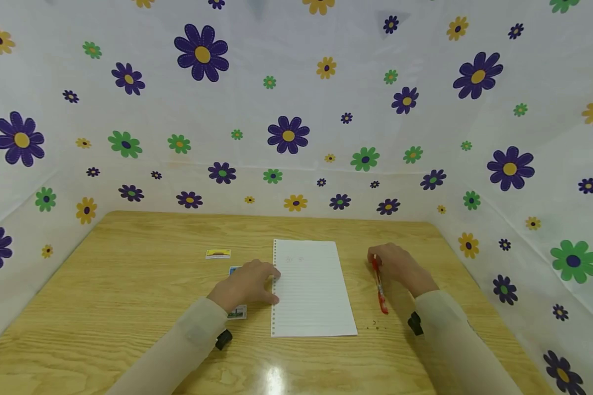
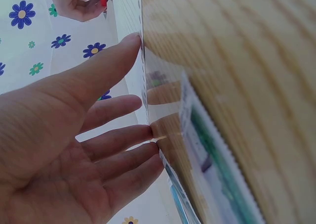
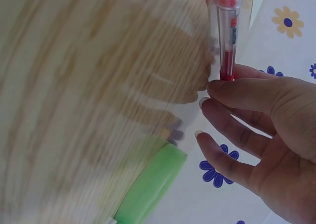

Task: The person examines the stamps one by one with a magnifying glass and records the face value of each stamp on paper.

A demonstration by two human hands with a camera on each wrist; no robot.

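A sheet of lined paper (image 1: 312,296) with punched holes down its left edge lies on the table, bearing faint marks near its top. My left hand (image 1: 249,285) rests at that edge, thumb and fingers spread and loosely bent, gripping nothing. Partly hidden under it are small stamp-like pictures; one stamp (image 2: 219,159) shows a toothed edge. To the right of the paper, my right hand (image 1: 397,266) pinches a red pen (image 1: 379,288) between thumb and index finger, near one end. The pen (image 3: 227,33) has a clear barrel; its other fingers are loosely bent.
Another small stamp (image 1: 218,254) with a yellow picture lies left of the paper. Dark crumbs (image 1: 375,325) are scattered below the pen. A light green block (image 3: 150,184) lies near my right hand. Flower-patterned sheeting (image 1: 296,99) walls the wooden table (image 1: 128,307) at back and sides.
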